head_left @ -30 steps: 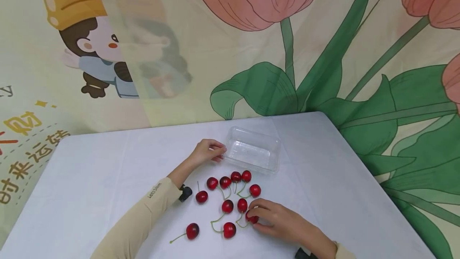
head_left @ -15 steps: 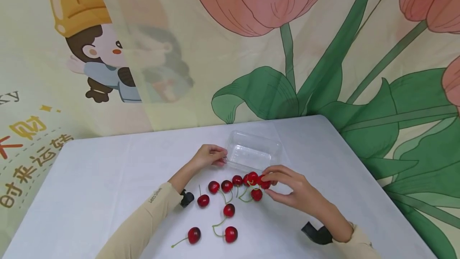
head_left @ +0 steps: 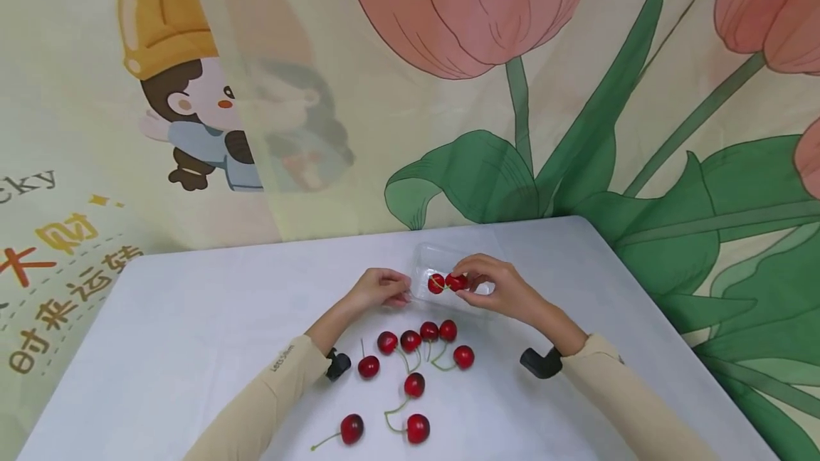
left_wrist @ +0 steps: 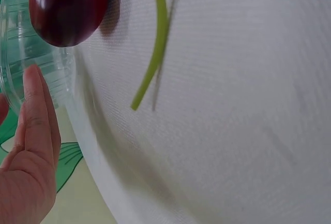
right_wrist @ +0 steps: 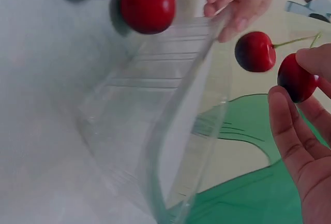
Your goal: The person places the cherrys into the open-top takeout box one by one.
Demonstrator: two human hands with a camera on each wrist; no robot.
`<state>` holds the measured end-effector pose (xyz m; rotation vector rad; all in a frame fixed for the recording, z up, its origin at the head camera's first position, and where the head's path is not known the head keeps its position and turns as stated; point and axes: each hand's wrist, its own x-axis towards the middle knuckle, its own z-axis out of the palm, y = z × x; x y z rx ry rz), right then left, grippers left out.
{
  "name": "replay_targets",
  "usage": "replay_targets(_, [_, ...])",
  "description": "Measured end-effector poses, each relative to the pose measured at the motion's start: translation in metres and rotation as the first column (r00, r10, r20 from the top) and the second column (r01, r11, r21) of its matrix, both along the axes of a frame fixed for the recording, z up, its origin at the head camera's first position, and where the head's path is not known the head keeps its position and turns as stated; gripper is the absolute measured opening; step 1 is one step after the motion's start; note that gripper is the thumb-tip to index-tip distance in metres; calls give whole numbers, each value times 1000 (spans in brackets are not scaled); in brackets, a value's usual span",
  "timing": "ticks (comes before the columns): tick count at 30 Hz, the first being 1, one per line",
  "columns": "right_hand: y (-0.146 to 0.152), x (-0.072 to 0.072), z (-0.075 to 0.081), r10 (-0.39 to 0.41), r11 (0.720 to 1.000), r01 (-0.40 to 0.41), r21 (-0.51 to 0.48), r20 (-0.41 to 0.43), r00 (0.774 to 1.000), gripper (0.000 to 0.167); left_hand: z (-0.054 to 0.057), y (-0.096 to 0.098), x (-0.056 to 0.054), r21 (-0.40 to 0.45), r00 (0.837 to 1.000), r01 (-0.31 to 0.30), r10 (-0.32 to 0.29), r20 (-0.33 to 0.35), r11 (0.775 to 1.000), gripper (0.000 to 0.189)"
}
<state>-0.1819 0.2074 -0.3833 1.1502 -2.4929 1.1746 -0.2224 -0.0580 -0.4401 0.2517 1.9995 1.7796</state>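
My right hand [head_left: 502, 289] pinches a dark red cherry [right_wrist: 296, 81] between thumb and fingers, over the clear plastic box [head_left: 424, 255]. A second cherry [right_wrist: 255, 51], joined to it by the stem, hangs free beside it. At the box's left end, my left hand [head_left: 379, 288] holds the rim between thumb and fingers. The left wrist view shows only part of this hand, its fingers [left_wrist: 36, 115] lying along the clear wall. Several cherries with green stems, among them a joined pair [head_left: 415, 385], lie on the white table in front of the box.
A single cherry [head_left: 351, 430] lies nearest me, and another [head_left: 368, 367] is close to my left wrist. The white-covered table [head_left: 211, 311] ends at a printed curtain [head_left: 346, 205] behind the box. Dark wrist-worn cameras [head_left: 541, 363] stick out below both wrists.
My right hand has picked up the joined pair of cherries from the near right of the group and carried it forward over the box. My left hand stays at the rim.
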Motion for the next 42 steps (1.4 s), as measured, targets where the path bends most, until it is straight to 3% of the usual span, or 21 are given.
replay_targets(9, [-12, -20, -23, -32, 995, 8, 104, 230, 973, 27, -4, 4, 6, 10, 1000, 4, -4, 2, 1000, 30])
replay_targets(20, [-20, -24, -49, -46, 976, -28, 214, 336, 941, 24, -8, 6, 10, -9, 1000, 9, -9, -10, 1000, 31])
replay_targets(35, [-21, -26, -55, -75, 972, -12, 235, 354, 932, 25, -8, 5, 12, -4, 1000, 12, -12, -16, 1000, 30])
replay_targets(42, [-14, -17, -34, -76, 989, 37, 144, 273, 959, 27, -4, 3, 7, 0, 1000, 4, -4, -31, 1000, 30])
